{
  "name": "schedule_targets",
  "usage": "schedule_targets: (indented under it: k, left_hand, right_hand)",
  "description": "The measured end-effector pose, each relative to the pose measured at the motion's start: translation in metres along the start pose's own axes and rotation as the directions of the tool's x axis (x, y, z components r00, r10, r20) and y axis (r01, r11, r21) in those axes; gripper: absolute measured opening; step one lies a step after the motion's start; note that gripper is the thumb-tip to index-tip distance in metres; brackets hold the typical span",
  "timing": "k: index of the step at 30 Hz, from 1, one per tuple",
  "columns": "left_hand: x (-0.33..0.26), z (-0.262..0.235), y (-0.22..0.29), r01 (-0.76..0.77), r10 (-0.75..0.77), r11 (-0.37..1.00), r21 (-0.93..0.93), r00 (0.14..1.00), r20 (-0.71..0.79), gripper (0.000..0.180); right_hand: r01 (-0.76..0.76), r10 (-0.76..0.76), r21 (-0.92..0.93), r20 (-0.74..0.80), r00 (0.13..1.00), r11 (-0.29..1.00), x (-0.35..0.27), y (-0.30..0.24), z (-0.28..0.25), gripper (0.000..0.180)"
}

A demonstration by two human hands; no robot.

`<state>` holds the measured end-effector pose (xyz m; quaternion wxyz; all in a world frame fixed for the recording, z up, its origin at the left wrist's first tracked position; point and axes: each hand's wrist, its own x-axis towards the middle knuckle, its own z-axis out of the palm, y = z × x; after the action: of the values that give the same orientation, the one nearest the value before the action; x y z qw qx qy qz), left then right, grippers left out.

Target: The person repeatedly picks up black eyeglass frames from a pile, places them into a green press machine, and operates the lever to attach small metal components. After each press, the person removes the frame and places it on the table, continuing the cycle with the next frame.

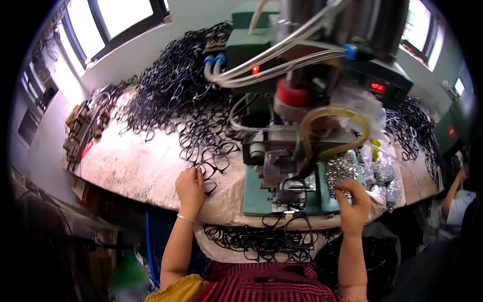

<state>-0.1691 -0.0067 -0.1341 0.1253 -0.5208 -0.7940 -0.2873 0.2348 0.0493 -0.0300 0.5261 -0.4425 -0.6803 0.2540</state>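
Left of the press (pixel 282 173), left hand (pixel 190 189) touches black eyeglass frame (pixel 210 179); right, right hand (pixel 355 205) overhangs tray (pixel 330 205). Either grip's closure: cannot tell.

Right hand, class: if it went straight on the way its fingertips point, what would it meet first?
Most likely the small silvery parts heaped in the green tray; the right hand may already touch them, depth being unclear.

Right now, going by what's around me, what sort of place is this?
Probably an eyeglass-frame workshop: black eyeglass frames heaped on the worktable, a green-based bench machine, and a tray of small metal parts.
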Motion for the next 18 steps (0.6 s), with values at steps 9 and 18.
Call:
schedule_targets:
  k: [9, 18]
  left_hand:
    - [-0.012, -0.032, 0.061, 0.275, -0.209, 0.443, -0.853, 0.957, 0.200, 0.016]
    - [0.045, -0.118, 0.186, -0.499, 0.279, 0.201, -0.843, 0.854, -0.439, 0.018]
  right_hand:
    - [-0.109, 0.159, 0.477, -0.065, 0.985, 0.872, 0.019, -0.010, 0.069, 0.032]
    - [-0.202, 0.214, 0.717, 0.074, 0.974, 0.667, 0.020, -0.034, 0.067, 0.048]
